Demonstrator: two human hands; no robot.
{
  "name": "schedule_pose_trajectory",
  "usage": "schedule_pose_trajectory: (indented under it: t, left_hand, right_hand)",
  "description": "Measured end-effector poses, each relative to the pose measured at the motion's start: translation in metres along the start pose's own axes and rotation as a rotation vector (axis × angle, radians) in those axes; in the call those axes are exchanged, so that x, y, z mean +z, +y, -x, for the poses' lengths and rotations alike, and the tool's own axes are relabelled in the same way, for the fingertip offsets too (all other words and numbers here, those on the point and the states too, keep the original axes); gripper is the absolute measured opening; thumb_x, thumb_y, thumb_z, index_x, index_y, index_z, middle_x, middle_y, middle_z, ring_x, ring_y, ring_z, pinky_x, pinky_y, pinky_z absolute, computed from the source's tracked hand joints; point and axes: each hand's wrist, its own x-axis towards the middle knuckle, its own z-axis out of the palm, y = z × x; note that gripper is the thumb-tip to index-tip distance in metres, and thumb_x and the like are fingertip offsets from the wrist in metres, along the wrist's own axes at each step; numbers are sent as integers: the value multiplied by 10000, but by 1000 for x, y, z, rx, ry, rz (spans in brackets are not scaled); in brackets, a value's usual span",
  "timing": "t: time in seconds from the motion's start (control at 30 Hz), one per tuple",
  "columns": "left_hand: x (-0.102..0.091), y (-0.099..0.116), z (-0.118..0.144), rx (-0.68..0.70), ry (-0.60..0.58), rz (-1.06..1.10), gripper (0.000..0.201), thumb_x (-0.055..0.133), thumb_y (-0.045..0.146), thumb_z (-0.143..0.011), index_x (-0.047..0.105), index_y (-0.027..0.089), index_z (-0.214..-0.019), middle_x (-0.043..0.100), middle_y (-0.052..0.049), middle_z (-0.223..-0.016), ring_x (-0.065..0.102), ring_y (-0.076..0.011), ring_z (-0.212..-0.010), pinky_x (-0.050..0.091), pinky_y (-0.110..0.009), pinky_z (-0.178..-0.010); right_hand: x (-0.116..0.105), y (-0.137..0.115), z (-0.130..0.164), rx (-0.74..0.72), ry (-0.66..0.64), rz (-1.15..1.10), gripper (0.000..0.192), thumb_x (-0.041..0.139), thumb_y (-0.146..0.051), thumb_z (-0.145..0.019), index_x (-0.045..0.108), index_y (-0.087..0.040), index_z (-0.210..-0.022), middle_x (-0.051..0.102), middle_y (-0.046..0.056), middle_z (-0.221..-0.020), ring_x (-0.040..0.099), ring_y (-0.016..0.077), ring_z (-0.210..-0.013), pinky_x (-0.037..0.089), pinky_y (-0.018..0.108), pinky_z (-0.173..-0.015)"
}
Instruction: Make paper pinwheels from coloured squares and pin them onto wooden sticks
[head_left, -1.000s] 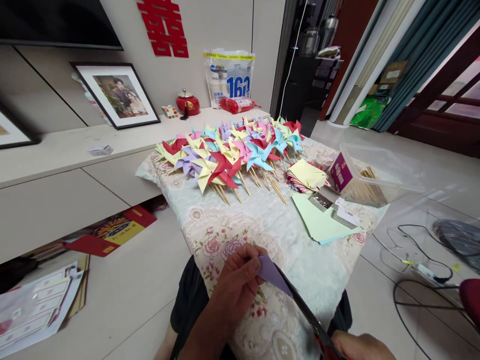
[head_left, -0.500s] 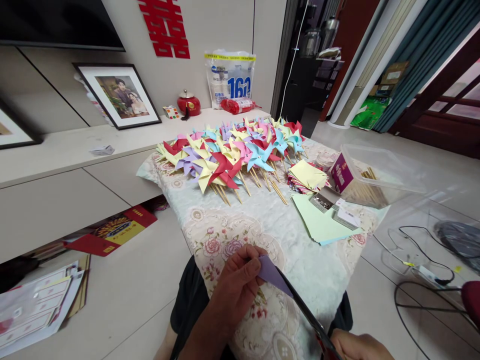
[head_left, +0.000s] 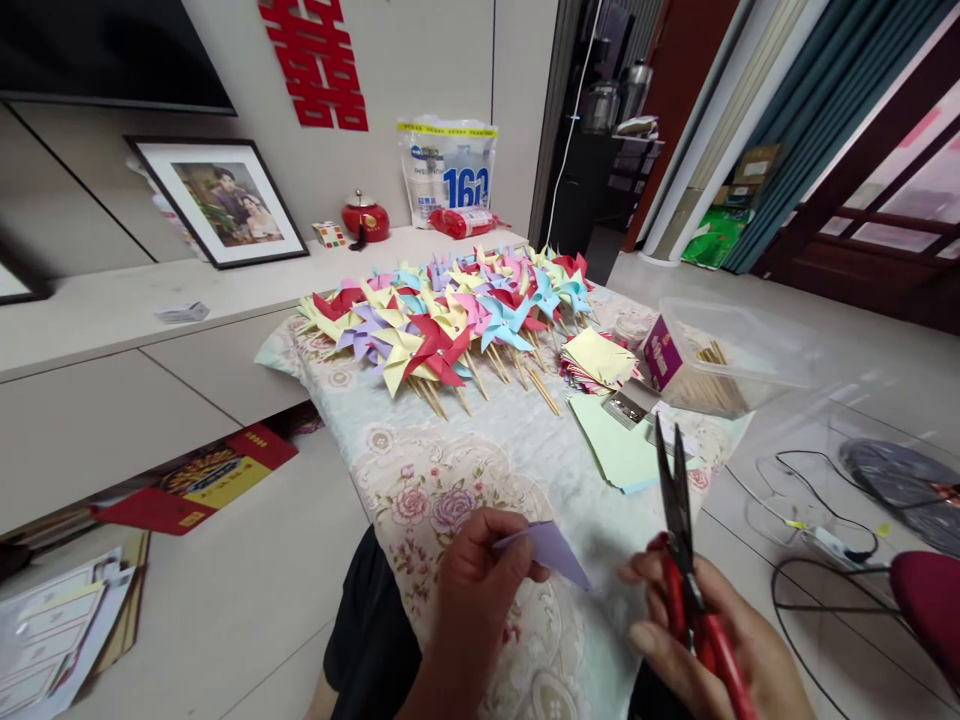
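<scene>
Between thumb and fingers, my left hand (head_left: pixel 484 575) pinches a folded piece of purple paper (head_left: pixel 556 552), its pointed end toward the right. My right hand (head_left: pixel 720 640) holds red-handled scissors (head_left: pixel 684 560), blades upward and slightly parted, apart from the paper. Beyond them on the cloth-covered table (head_left: pixel 450 450) lies a dense group of paper pinwheels (head_left: pixel 442 350) on wooden sticks, in red, yellow, purple, pink and blue. Right of the pinwheels sit a stack of colored paper squares (head_left: pixel 600 358) and larger green sheets (head_left: pixel 611 440).
An opened small box of metal pins (head_left: pixel 628 408) lies on the green sheets. A clear plastic bin (head_left: pixel 742 375) with wooden sticks stands at the table's right. Cables and a power strip (head_left: pixel 832 545) lie on the floor. A low cabinet (head_left: pixel 90 330) runs along the left wall.
The scissors have left the purple paper and swung upward, with my right hand raised into fuller view. My left hand still holds the paper, moved slightly. The whole view has shifted a little.
</scene>
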Motion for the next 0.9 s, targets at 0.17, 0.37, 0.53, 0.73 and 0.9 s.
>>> schedule_pose_trajectory:
  t: [0.17,0.37,0.53,0.73,0.9]
  left_hand:
    - [-2,2,10,258,89,-368,228,714,241,-801,644,215,-1017,694,-4,-815,651,-146,-717,525,-244,-659]
    - [-2,2,18,395,8,-547,259,652,190,-840,625,236,-1093,705,-12,-844,674,-172,-768,538,-290,-730]
    - [-9,11,23,229,-102,-411,355,724,252,-809,644,249,-1155,728,-49,-968,678,-214,-887,526,-313,-817]
    - [-13,14,18,-95,-202,-46,307,590,447,-923,717,213,-1075,745,-94,-1026,665,-254,-965,498,-385,-903]
    - [-10,6,17,-185,-466,20,258,715,314,-869,711,250,-1119,712,-50,-1084,623,-205,-1044,464,-318,-934]
  right_hand:
    - [40,-21,-18,-104,81,33,341,721,-478,-817,631,-230,-1034,574,-27,-698,416,96,-511,346,190,-441]
    - [51,-35,-30,-143,48,9,205,701,-370,-836,616,-213,-937,649,-4,-784,511,115,-598,432,205,-547]
    - [49,-40,-34,-124,-4,-121,209,689,-348,-844,590,-204,-958,632,4,-827,534,126,-661,447,221,-592]
    - [41,-49,-42,-111,-221,-259,227,713,-217,-744,590,-193,-933,648,4,-777,494,105,-582,388,211,-505]
    - [39,-55,-49,-59,-394,-341,214,683,-113,-680,583,-179,-857,623,-22,-706,557,107,-593,433,216,-543]
